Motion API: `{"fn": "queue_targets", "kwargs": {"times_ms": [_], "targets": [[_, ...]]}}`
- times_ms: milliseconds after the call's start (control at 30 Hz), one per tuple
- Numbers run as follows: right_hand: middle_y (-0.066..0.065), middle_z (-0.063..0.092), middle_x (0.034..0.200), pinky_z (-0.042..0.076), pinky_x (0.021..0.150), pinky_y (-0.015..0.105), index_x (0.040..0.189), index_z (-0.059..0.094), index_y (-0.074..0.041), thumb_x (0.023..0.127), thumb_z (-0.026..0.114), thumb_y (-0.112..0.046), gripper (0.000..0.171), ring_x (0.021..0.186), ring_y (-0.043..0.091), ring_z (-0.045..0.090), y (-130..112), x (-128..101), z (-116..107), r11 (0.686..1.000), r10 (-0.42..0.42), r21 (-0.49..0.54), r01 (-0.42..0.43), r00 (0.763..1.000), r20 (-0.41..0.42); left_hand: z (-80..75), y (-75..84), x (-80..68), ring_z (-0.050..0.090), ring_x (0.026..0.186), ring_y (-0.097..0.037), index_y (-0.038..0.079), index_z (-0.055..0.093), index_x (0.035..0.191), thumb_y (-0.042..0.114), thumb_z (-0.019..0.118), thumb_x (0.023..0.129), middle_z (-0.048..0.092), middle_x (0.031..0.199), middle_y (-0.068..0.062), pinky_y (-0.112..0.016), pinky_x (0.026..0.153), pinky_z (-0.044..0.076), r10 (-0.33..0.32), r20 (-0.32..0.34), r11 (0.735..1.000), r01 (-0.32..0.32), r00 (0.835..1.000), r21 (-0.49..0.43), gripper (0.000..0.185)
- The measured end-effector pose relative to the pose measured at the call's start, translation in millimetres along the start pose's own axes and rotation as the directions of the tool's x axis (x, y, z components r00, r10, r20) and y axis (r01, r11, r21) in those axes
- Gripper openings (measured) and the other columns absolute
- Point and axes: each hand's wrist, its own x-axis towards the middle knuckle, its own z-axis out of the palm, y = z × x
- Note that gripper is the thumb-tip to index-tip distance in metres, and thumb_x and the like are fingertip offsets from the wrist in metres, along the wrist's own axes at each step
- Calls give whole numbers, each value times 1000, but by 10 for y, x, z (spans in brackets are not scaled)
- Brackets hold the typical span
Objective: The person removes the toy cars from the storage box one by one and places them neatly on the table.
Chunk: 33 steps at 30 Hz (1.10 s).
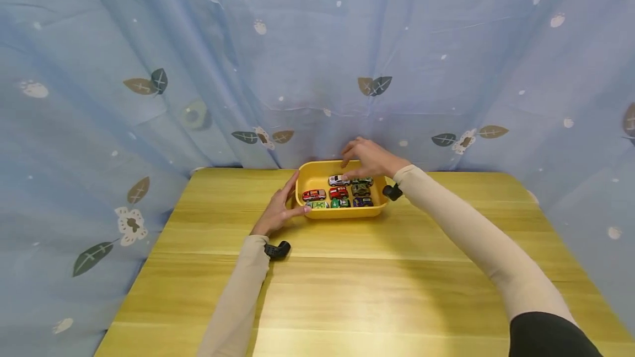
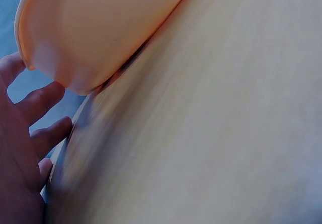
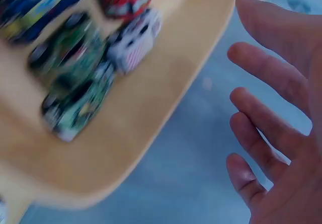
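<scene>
A yellow plastic bin [image 1: 347, 213] with several toy cars in it stands at the table's far edge. My left hand [image 1: 275, 215] rests against the bin's left end, fingers spread and fairly straight, its thumb at the front left corner. Over the bin's far rim hovers my right hand [image 1: 372, 158], its loose fingers holding nothing in the right wrist view. Just below its thumb lies a white toy car [image 1: 339, 180]. Red cars [image 1: 339, 192], camouflage-green cars [image 3: 75, 103] and a dark blue car [image 1: 362, 202] lie around it.
The wooden table [image 1: 337, 285] stretches in front of the bin. Directly behind the table hangs a blue curtain [image 1: 317, 70] with leaf prints, and it also runs along both sides.
</scene>
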Motion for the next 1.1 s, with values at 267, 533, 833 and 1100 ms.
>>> {"fn": "queue_targets", "kwargs": {"times_ms": [267, 533, 833, 1100], "targets": [[16, 58, 155, 39, 120, 61, 103, 87, -17, 85, 91, -37, 27, 141, 36, 47, -172, 424, 315, 998, -69, 2, 69, 996, 53, -11, -23, -13, 39, 156, -36, 24, 14, 173, 36, 80, 91, 33, 172, -15, -66, 133, 0, -25, -7, 997, 26, 1000, 76, 106], [14, 47, 165, 34, 126, 60, 103, 88, -21, 82, 92, -45, 32, 151, 36, 40, -199, 629, 509, 999, -12, -40, 18, 988, 156, -26, 9, 2, 39, 157, -30, 29, 14, 173, 48, 79, 90, 35, 172, -9, -64, 134, 0, -42, -15, 993, 44, 999, 108, 107], [18, 42, 167, 31, 127, 63, 108, 87, -23, 82, 93, -40, 31, 155, 42, 36, -211, 683, 681, 999, -39, -23, 44, 979, 200, -11, 2, -9, 39, 157, -32, 27, 15, 173, 52, 77, 90, 34, 172, -11, -67, 133, 0, -29, -5, 994, 29, 1000, 106, 107], [13, 35, 172, 26, 127, 69, 105, 87, -29, 80, 93, -39, 27, 159, 38, 29, -191, 696, 754, 1000, 0, -15, 3, 978, 207, -22, -31, 1, 41, 156, -30, 29, 15, 172, 50, 78, 90, 36, 171, -9, -66, 133, 1, -23, -19, 992, 25, 1000, 121, 106]]}}
